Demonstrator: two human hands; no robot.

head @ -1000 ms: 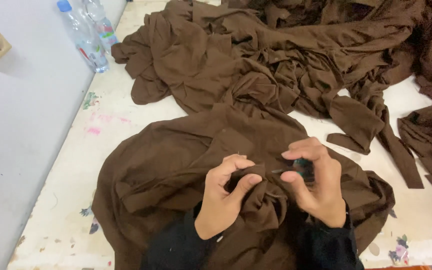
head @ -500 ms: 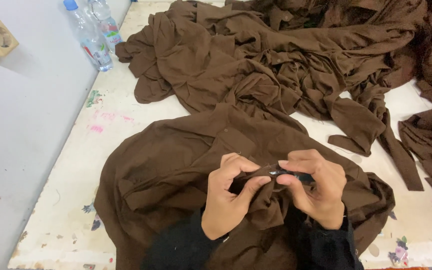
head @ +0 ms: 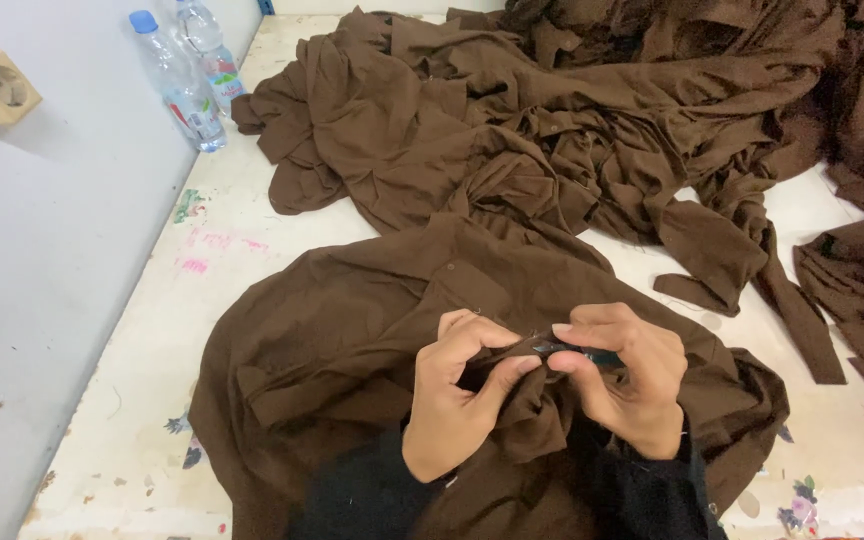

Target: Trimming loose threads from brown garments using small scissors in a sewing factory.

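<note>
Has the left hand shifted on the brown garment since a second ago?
Yes. The left hand moved slightly right, away from the clear plastic water bottles, closing toward the right hand.

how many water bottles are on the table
2. One clear plastic bottle with a blue cap stands at the table's far left corner by the wall; the second bottle stands just behind it, its top cut off by the frame. The brown cloth pile could hide others.

Left hand (head: 457,400): pinching a fold of the brown cloth garment (head: 352,340).
Right hand (head: 627,385): gripping a small dark tool (head: 577,352) against that fold.
Behind: heap of brown fabric (head: 572,120); two clear plastic bottles (head: 187,80).
</note>
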